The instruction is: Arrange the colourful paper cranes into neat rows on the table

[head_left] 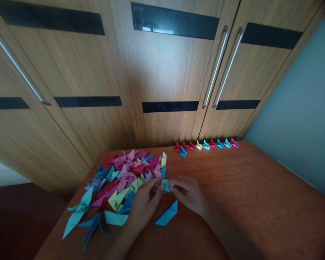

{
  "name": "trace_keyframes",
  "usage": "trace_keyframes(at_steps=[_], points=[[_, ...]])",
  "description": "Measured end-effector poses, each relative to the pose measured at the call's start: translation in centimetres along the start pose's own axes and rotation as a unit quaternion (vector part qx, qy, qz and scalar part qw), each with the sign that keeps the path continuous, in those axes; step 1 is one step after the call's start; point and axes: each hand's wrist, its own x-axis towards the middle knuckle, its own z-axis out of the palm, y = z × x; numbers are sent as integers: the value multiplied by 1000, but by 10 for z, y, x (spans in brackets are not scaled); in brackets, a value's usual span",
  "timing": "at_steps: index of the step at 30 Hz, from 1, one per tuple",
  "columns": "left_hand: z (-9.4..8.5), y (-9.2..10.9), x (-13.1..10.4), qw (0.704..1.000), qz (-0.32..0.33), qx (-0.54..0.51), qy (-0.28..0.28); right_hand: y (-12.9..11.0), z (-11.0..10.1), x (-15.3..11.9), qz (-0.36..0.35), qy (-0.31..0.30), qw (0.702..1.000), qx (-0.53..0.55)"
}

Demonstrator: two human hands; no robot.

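Observation:
Both of my hands pinch one small light-blue folded paper piece point(166, 186) above the table. My left hand point(146, 198) grips its left side between thumb and fingers. On the opposite side, my right hand point(189, 193) has its fingertips closed on the paper. Just below the hands lies a flat blue folded paper strip point(167, 213) with slanted ends. Left of my left hand spreads a heap of folded paper pieces point(128, 177) in pink, red, blue, yellow and purple. My left hand covers part of the heap's right edge.
A row of small folded paper pieces point(206, 145) lines the back of the reddish-brown table point(241, 195), with one blue piece point(183, 152) in front. Larger teal point(78, 213) and dark blue point(93, 227) paper pieces lie front left. Behind stands a wooden wardrobe point(168, 72).

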Motion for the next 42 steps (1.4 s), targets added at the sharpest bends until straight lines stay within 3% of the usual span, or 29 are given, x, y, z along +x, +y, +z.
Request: trace_keyframes(at_steps=[8, 12, 16, 18, 24, 29, 35, 42], points=[[-5, 9, -2, 1000, 12, 5, 0, 5, -4, 1, 68, 1, 997, -43], [-6, 12, -2, 1000, -2, 16, 14, 25, -21, 0, 123, 100, 983, -90], [-4, 9, -2, 999, 3, 33, 12, 61, -51, -4, 187, 215, 941, -180], [-4, 6, -3, 999, 9, 35, 14, 78, -63, -6, 221, 230, 921, -225], [-6, 7, -3, 998, 21, 51, 18, 103, -67, 1, 365, 122, 856, -346], [-8, 11, -4, 998, 23, 51, 23, 104, -55, 27, 420, 43, 810, -407], [-11, 12, -5, 999, 27, 33, 20, 107, -47, 50, 430, 21, 794, -429], [-12, 15, -7, 998, 23, 50, 28, 113, -44, 54, 419, 21, 791, -444]])
